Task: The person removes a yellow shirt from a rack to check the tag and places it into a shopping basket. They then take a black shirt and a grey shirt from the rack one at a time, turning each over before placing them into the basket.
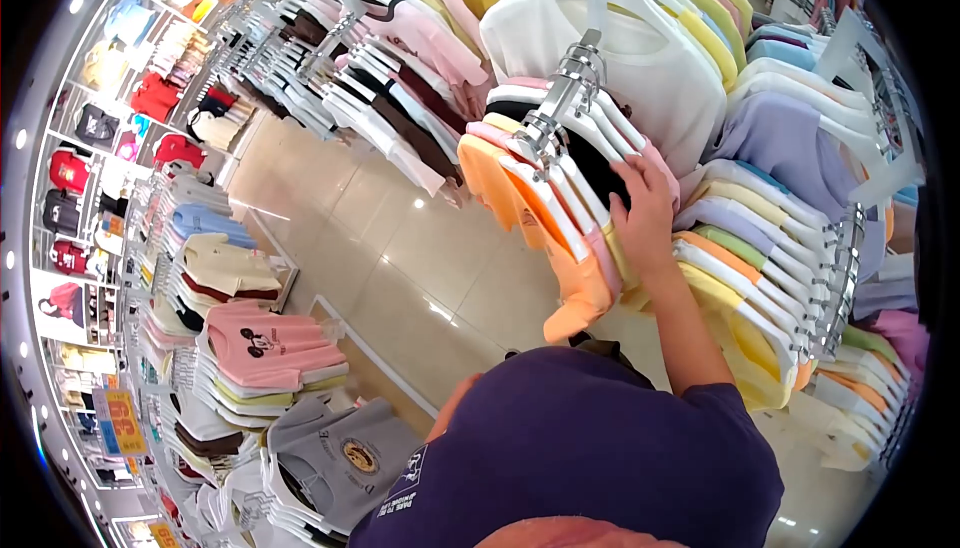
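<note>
My right hand [642, 206] reaches up to a row of hanging shirts, its thumb and fingers apart. The fingertips rest at the shoulder of a black shirt [592, 160], beside white hangers and a pink garment. On the near end of the same metal rail [562, 98] hangs an orange shirt [497, 186] with long sleeves. Of my left side only a bit of forearm [452, 406] shows past my purple shirt [580, 448]; the left hand itself is hidden.
Behind the row hangs a large white top [605, 58]. To the right, another rail [840, 278] carries pastel shirts [730, 308]. Left, across the tiled floor [400, 268], stand racks with a pink shirt [265, 343] and a grey shirt [345, 458]. Wall shelves line the far left.
</note>
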`<action>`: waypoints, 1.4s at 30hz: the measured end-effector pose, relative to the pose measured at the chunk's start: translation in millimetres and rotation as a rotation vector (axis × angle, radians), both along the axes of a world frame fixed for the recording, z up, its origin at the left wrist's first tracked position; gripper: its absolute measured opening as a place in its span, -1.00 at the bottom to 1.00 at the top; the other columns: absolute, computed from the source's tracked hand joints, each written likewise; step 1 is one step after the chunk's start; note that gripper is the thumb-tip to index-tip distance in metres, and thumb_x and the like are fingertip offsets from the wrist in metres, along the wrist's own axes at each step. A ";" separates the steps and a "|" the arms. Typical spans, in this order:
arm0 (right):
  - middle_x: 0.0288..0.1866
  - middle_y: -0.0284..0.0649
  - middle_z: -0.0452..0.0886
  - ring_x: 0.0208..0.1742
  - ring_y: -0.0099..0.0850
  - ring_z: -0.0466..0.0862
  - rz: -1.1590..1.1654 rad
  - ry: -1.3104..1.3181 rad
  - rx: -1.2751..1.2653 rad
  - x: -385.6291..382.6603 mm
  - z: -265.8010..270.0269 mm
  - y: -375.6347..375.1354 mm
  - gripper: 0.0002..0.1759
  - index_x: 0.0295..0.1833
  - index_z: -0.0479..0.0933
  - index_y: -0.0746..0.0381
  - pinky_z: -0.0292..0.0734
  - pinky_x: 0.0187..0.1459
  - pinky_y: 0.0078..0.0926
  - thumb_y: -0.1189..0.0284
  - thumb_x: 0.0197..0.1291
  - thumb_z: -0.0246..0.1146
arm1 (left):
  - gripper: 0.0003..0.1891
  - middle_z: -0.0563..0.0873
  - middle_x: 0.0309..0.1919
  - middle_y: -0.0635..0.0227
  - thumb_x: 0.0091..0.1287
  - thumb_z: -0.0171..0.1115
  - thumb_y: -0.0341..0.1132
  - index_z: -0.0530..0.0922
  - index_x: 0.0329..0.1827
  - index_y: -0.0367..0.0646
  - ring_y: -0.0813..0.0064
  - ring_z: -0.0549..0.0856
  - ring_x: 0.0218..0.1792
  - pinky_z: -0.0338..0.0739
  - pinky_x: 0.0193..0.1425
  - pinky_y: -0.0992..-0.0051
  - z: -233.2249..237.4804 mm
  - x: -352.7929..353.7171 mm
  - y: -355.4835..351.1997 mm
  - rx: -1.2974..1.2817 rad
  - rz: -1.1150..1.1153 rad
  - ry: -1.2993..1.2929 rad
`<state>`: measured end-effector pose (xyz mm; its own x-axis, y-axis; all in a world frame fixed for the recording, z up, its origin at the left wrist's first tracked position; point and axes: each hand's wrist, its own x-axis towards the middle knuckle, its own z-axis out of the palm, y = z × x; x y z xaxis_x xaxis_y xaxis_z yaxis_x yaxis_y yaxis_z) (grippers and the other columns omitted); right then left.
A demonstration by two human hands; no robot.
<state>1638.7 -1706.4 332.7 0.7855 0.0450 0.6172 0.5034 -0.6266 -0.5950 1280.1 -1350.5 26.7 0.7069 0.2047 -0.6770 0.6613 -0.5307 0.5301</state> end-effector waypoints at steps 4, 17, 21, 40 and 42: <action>0.10 -0.09 0.67 0.15 -0.04 0.62 -0.036 0.208 -0.031 -0.5 -20.9 -1.9 -0.37 0.35 0.53 0.14 0.50 0.23 -0.18 0.50 0.11 0.45 | -0.51 0.83 -0.05 -0.01 0.33 0.37 0.00 0.72 0.18 -0.16 0.08 0.81 0.01 0.66 0.13 0.24 2.9 16.7 29.8 -0.002 -0.060 -0.035; -0.09 0.16 0.72 -0.01 0.13 0.70 -0.284 0.210 0.002 -31.8 -27.4 32.3 -0.61 0.17 0.59 0.29 0.57 0.02 -0.06 0.37 0.29 0.37 | -0.52 0.83 -0.06 -0.01 0.33 0.37 -0.01 0.72 0.17 -0.16 0.09 0.81 0.00 0.66 0.10 0.25 -15.9 -41.3 152.6 0.051 -0.088 0.053; -0.13 0.14 0.73 -0.11 0.11 0.73 -0.329 0.158 0.015 -39.3 -8.8 21.3 -0.64 0.14 0.60 0.31 0.59 -0.09 -0.11 0.39 0.29 0.36 | -0.52 0.83 -0.06 -0.01 0.33 0.38 -0.01 0.72 0.17 -0.16 0.09 0.81 -0.01 0.66 0.09 0.25 -24.3 -62.4 173.1 0.050 -0.100 0.103; -0.23 -0.32 0.67 -0.18 -0.56 0.55 -0.425 0.294 0.062 -203.0 129.7 -68.6 -0.68 0.11 0.61 0.31 0.49 -0.04 -0.56 0.53 0.25 0.37 | -0.53 0.83 -0.08 -0.01 0.33 0.38 -0.03 0.72 0.17 -0.17 0.10 0.82 -0.03 0.68 0.06 0.26 -18.1 61.1 166.8 0.056 -0.335 -0.038; -0.28 -0.18 0.70 -0.29 -0.45 0.60 -0.524 0.224 -0.002 -224.3 145.8 -75.5 -0.65 0.11 0.63 0.28 0.54 -0.12 -0.44 0.51 0.20 0.40 | -0.53 0.84 -0.08 -0.01 0.33 0.38 -0.03 0.72 0.17 -0.17 0.10 0.82 -0.03 0.68 0.05 0.26 -15.6 77.6 158.6 0.049 -0.373 -0.046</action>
